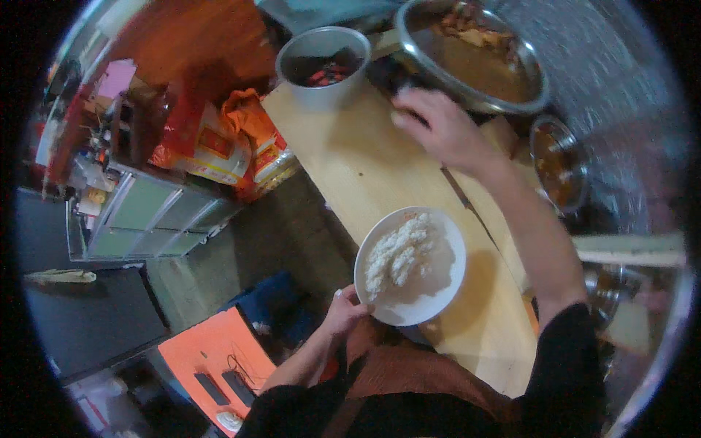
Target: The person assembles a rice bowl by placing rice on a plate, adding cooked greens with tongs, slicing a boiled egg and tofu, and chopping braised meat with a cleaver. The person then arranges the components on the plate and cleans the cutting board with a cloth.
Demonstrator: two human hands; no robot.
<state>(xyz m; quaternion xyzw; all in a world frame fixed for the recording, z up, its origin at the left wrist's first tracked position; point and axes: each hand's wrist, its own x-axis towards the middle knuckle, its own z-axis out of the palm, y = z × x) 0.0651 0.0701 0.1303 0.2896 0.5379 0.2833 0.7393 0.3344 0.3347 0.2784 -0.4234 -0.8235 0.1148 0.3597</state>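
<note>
My left hand (346,312) is closed on the rim of a white plate (447,292), which it holds over the wooden board near my body. A mound of cooked white rice (400,255) lies on the plate's left and upper part. My right hand (442,130) reaches over the far part of the board, beside a wide metal basin (544,95). Its fingers are curled, and a dark shape is at the fingertips; what they hold, if anything, is unclear. To its left stands a light grey pot (325,91) with dark and reddish pieces inside.
The basin holds brownish food (478,33). A metal bowl (558,164) with orange-brown contents stands at the right. On the left are red and orange bags (219,153) and a drawer unit (150,212). An orange tabletop (212,350) with dark devices is at the lower left.
</note>
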